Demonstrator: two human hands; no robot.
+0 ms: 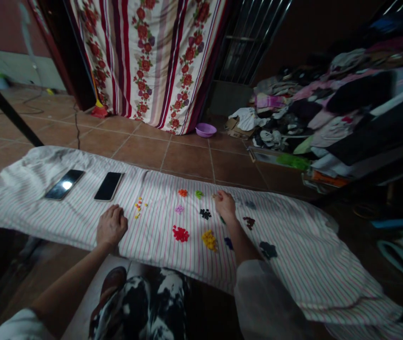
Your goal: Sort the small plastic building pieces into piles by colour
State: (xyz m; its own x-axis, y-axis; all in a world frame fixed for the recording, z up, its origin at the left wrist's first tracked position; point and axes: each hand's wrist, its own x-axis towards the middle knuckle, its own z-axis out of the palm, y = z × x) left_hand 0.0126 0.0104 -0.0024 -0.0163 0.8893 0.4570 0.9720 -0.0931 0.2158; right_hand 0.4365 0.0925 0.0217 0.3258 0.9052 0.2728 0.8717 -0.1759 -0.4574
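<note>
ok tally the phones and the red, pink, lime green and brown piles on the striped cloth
Phones: 2
Red pile: 1
Pink pile: 1
Lime green pile: 1
Brown pile: 1
Total: 6

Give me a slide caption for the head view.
Right hand among piles of small coloured pieces on a striped cloth; left hand near two smartphones.
</note>
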